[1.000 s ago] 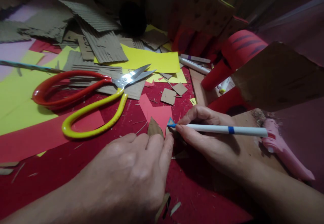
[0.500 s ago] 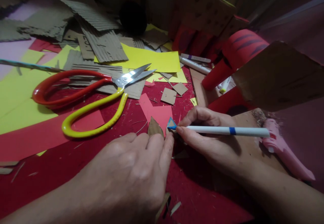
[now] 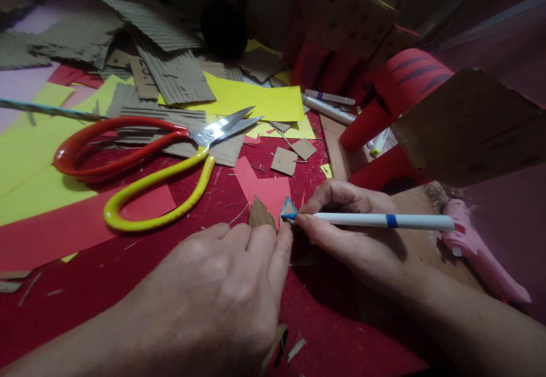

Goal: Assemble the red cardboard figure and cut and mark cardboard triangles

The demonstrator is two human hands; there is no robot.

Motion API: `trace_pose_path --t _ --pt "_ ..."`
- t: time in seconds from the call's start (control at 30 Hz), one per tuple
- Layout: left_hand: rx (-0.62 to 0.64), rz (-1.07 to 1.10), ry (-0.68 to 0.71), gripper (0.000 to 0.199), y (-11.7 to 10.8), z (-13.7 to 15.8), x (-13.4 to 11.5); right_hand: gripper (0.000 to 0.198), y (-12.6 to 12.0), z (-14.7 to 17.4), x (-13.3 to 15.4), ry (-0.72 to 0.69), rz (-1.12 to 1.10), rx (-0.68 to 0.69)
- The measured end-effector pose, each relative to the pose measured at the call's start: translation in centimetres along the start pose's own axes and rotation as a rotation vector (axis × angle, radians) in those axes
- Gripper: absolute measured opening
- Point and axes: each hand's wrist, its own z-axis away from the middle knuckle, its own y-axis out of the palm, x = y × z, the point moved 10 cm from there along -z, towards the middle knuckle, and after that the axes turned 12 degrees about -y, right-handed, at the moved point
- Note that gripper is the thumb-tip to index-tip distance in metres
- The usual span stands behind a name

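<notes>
My right hand [image 3: 354,223] pinches a white marker [image 3: 354,219] with a blue band, lying nearly level. Its blue tip touches a small pointed cardboard piece [image 3: 288,207], whose edges carry a blue outline. My left hand [image 3: 239,280] is closed, back upward, with its fingertips holding that piece down; the piece's lower part is hidden by the fingers. Beside it, a brown leaf-shaped cardboard piece [image 3: 261,213] shows above the left knuckles. Under both lies a scrap of red paper [image 3: 271,189]. Left of the hands, scissors [image 3: 209,135] with one red and one yellow handle lie slightly apart at the blades.
Corrugated cardboard scraps [image 3: 170,75] and yellow paper [image 3: 251,97] cover the back left. Red paper-covered tubes [image 3: 367,124] and a cardboard panel [image 3: 473,132] stand at the right, near a pink glue gun [image 3: 482,257]. Small cardboard squares [image 3: 284,161] lie on the red tabletop.
The marker's tip has shifted very slightly along the piece's edge, with the right hand barely moving. The left hand and everything else stay in place.
</notes>
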Motion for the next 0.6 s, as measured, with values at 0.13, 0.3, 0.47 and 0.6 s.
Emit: trace_pose_path --t 0.13,0.3,0.47,0.6 --pt "-0.015 -0.002 0.004 0.039 -0.04 -0.01 -0.06 0.013 -0.08 -0.12 0.33 0.000 -0.011 -0.001" --pt "-0.003 -0.021 -0.006 0.043 0.15 -0.26 0.02 0.011 -0.42 -0.12 0.56 -0.005 -0.001 -0.017" --pt "-0.008 -0.018 -0.004 0.041 0.04 -0.32 0.03 0.008 -0.37 -0.18 0.85 -0.061 0.003 -0.022" --pt "0.000 -0.037 -0.005 0.043 0.01 -0.24 0.08 0.009 -0.14 -0.17 0.99 -0.094 -0.015 -0.015"
